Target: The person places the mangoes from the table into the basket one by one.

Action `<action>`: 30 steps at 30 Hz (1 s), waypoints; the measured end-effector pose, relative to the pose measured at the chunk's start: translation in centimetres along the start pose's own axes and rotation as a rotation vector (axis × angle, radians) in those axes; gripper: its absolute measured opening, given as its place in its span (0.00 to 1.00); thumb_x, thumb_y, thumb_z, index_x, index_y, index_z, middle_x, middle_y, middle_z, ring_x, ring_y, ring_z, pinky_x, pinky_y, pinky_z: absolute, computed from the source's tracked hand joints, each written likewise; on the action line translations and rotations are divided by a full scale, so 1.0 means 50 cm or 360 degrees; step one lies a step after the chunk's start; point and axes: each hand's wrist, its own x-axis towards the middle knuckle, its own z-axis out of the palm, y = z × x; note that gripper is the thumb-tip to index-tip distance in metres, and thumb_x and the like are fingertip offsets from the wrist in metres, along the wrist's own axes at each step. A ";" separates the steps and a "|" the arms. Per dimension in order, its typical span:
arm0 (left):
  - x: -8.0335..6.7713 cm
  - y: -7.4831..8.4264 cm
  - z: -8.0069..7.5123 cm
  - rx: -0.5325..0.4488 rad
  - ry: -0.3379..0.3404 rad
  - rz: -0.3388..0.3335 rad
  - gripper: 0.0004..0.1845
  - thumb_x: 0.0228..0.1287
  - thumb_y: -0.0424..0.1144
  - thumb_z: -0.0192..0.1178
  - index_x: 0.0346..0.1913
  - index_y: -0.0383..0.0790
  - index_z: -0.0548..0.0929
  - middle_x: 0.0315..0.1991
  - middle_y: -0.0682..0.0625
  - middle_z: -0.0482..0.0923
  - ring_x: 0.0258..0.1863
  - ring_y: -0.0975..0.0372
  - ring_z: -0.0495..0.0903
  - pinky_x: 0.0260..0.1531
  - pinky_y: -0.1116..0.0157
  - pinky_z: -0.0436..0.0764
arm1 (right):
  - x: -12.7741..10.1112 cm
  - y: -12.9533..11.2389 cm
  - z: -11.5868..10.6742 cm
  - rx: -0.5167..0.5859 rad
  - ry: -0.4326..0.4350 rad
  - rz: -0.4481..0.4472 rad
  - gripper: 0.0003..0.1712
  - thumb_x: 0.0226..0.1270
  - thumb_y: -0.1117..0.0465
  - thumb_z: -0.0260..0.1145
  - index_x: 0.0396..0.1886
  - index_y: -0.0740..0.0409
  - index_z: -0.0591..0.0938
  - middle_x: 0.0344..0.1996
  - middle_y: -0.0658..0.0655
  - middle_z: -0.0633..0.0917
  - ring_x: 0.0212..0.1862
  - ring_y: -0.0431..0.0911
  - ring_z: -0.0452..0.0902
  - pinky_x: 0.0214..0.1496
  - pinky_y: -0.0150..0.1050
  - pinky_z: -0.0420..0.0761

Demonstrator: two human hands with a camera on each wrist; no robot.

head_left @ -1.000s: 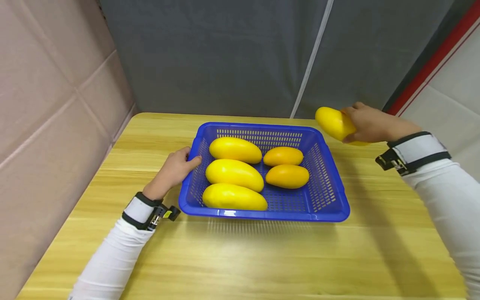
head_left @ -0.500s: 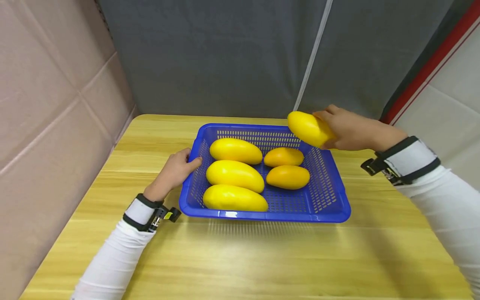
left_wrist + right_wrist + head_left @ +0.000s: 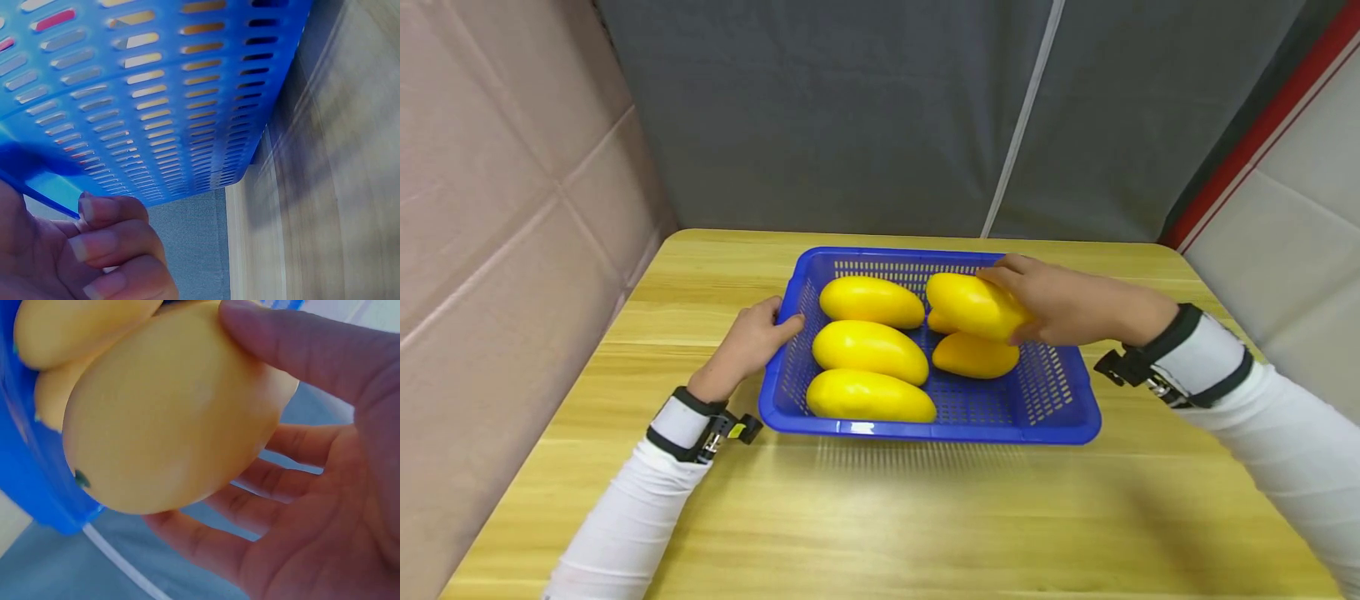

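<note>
A blue slotted plastic basket (image 3: pixel 977 432) stands on the wooden table. At its left side my left hand (image 3: pixel 748 340) grips the rim, thumb over the top and fingers (image 3: pixel 122 240) curled outside. My right hand (image 3: pixel 1063 300) holds a yellow mango (image 3: pixel 972 307) over the basket's right half. In the right wrist view, the thumb lies along one side of this mango (image 3: pixel 169 419) and the fingers support the other. Under it are two smaller mangoes, the front one (image 3: pixel 976 357) in plain sight and the rear one (image 3: pixel 938 323) mostly covered.
Three large mangoes lie in a column in the basket's left half: back (image 3: pixel 871 302), middle (image 3: pixel 869 348) and front (image 3: pixel 869 396). Wooden tabletop (image 3: pixel 880 525) surrounds the basket. A grey curtain (image 3: pixel 835 125) hangs behind, with a pale padded wall (image 3: pixel 512 192) at left.
My right hand has carried the mango leftward and down, from beyond the basket's right edge to above its right half. The left hand and the basket have stayed in place.
</note>
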 end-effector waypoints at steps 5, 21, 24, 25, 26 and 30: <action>-0.001 0.000 -0.003 -0.0013 -0.0003 0.0002 0.20 0.69 0.45 0.51 0.49 0.28 0.73 0.30 0.40 0.80 0.21 0.58 0.80 0.21 0.63 0.80 | 0.000 -0.022 0.017 0.0086 -0.0082 -0.0035 0.43 0.57 0.61 0.73 0.69 0.63 0.62 0.60 0.59 0.68 0.58 0.53 0.66 0.61 0.52 0.69; -0.003 0.000 -0.003 -0.0019 -0.0011 0.0013 0.21 0.70 0.45 0.51 0.50 0.27 0.73 0.32 0.40 0.80 0.22 0.59 0.80 0.22 0.65 0.80 | -0.005 -0.048 0.073 0.0104 -0.0283 -0.0141 0.45 0.56 0.57 0.73 0.70 0.61 0.62 0.63 0.57 0.67 0.60 0.51 0.66 0.63 0.51 0.67; -0.005 0.002 -0.004 -0.0021 -0.0011 0.0021 0.21 0.70 0.44 0.51 0.50 0.26 0.73 0.31 0.40 0.80 0.21 0.59 0.80 0.21 0.65 0.79 | -0.007 -0.053 0.080 0.0087 -0.0296 -0.0169 0.45 0.56 0.57 0.74 0.69 0.62 0.63 0.60 0.57 0.68 0.57 0.49 0.67 0.62 0.48 0.69; -0.005 0.002 -0.003 -0.0021 -0.0008 0.0025 0.21 0.70 0.44 0.51 0.50 0.26 0.73 0.31 0.40 0.80 0.21 0.59 0.80 0.21 0.65 0.79 | -0.007 -0.054 0.082 0.0076 -0.0291 -0.0181 0.44 0.55 0.57 0.74 0.69 0.63 0.64 0.59 0.56 0.69 0.56 0.49 0.67 0.61 0.47 0.70; -0.004 0.002 -0.004 -0.0020 -0.0004 0.0027 0.20 0.70 0.44 0.51 0.50 0.26 0.73 0.31 0.40 0.80 0.21 0.59 0.80 0.21 0.65 0.79 | -0.008 -0.055 0.084 0.0069 -0.0285 -0.0187 0.44 0.54 0.57 0.75 0.68 0.63 0.64 0.58 0.56 0.69 0.55 0.48 0.68 0.61 0.47 0.70; -0.003 0.000 -0.003 -0.0019 0.0001 0.0017 0.20 0.69 0.44 0.51 0.50 0.27 0.73 0.31 0.40 0.80 0.22 0.58 0.80 0.22 0.64 0.79 | -0.011 -0.056 0.091 0.0069 -0.0315 -0.0142 0.46 0.53 0.57 0.75 0.68 0.61 0.64 0.55 0.55 0.69 0.53 0.48 0.68 0.59 0.47 0.72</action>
